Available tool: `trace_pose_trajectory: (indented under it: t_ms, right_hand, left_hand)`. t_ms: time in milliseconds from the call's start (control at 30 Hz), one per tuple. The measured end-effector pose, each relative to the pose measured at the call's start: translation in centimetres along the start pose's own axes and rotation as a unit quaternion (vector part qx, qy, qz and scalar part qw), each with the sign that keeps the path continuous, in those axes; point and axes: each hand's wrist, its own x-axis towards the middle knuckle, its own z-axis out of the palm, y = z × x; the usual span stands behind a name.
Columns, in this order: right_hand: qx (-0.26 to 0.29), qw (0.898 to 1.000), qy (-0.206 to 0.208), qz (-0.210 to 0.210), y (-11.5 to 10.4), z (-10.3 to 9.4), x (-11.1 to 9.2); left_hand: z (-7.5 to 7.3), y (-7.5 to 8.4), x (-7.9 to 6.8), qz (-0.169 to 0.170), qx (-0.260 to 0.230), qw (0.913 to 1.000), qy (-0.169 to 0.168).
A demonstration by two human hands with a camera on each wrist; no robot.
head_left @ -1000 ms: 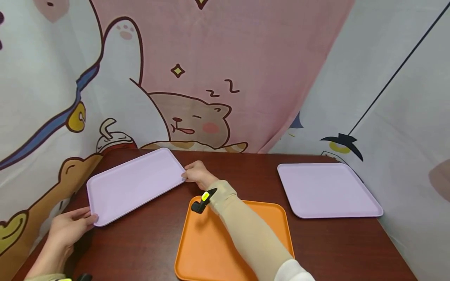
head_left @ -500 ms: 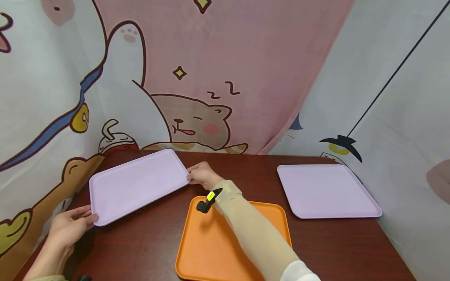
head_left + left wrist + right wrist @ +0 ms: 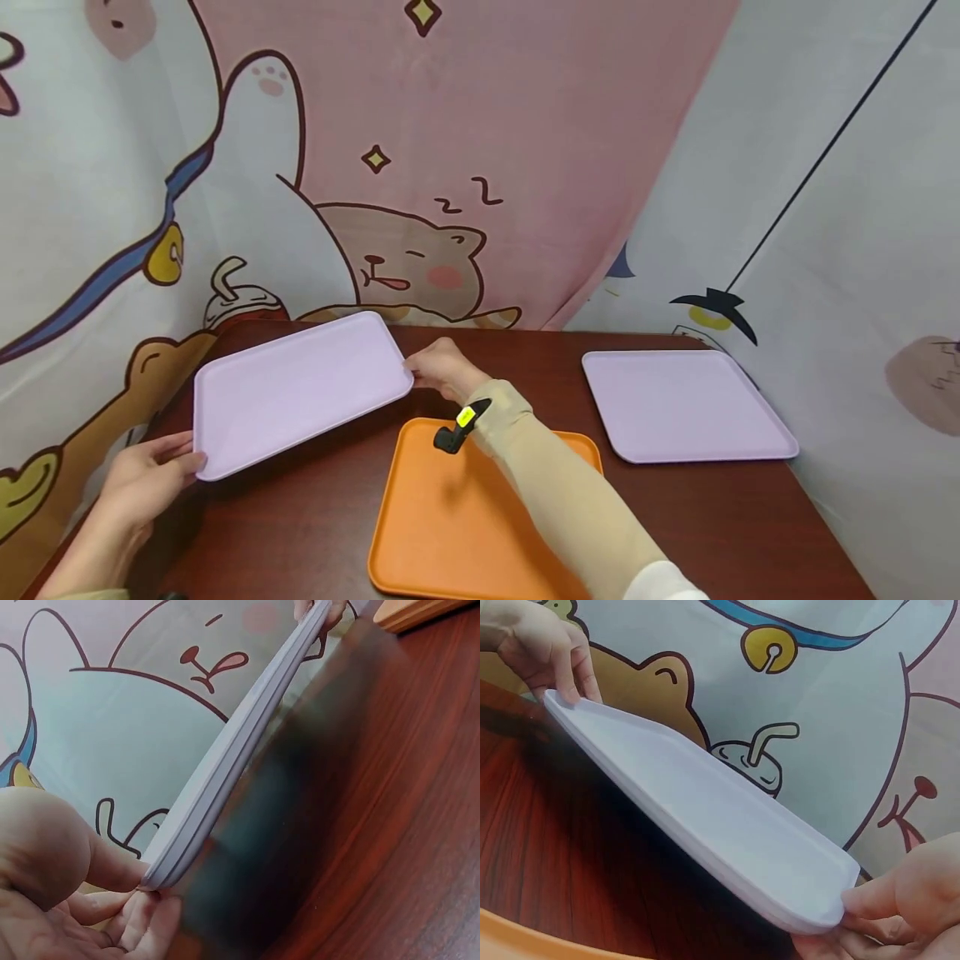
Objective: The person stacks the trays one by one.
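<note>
A pale lilac rectangular tray (image 3: 300, 392) is held up over the table at the left, tilted toward me. My left hand (image 3: 146, 479) pinches its near left corner, thumb on top and fingers beneath. The right hand (image 3: 447, 369) grips the tray's right end near the front corner. In the left wrist view the tray (image 3: 232, 754) is edge-on, with parallel bands along its rim and a dark shadow below. The right wrist view shows the upper face of the tray (image 3: 705, 802) bare, with a hand at each end.
An orange tray (image 3: 450, 533) lies on the dark red-brown table (image 3: 255, 542) in front, partly under my right forearm. Another lilac tray (image 3: 686, 404) lies at the right. A cartoon-print cloth (image 3: 555, 150) hangs behind the table and along its sides.
The held tray and my right hand have shifted slightly to the right. Both hands keep their grip. The orange tray and the right-hand lilac tray stay where they are on the table.
</note>
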Motion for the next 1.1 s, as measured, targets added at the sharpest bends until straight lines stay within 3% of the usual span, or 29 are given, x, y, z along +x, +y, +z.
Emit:
trace_pose_trajectory:
  t_ms: [133, 367, 667, 867, 1100]
  right_hand:
    - [0.014, 1.0, -0.006, -0.002, 0.0, -1.1, -0.5]
    - [0.016, 0.999, -0.028, -0.016, 0.3, -3.2, -1.6]
    - [0.013, 0.996, -0.083, 0.0, 0.3, -5.8, -3.6]
    - [-0.005, 0.996, -0.085, 0.009, 1.0, -7.3, -4.7]
    - [0.011, 0.996, -0.091, 0.013, 1.2, -8.6, -6.2]
  left_hand:
    - [0.1, 0.5, -0.1, -0.003, -0.016, 0.9991, -0.04]
    - [0.5, 1.2, -0.5, -0.002, -0.111, 0.9876, -0.111]
    - [1.0, 1.8, -0.8, 0.016, -0.163, 0.9781, -0.129]
    - [1.7, 2.0, -1.1, 0.013, -0.18, 0.9696, -0.165]
    - [2.1, 2.9, -1.2, 0.011, -0.16, 0.9741, -0.159]
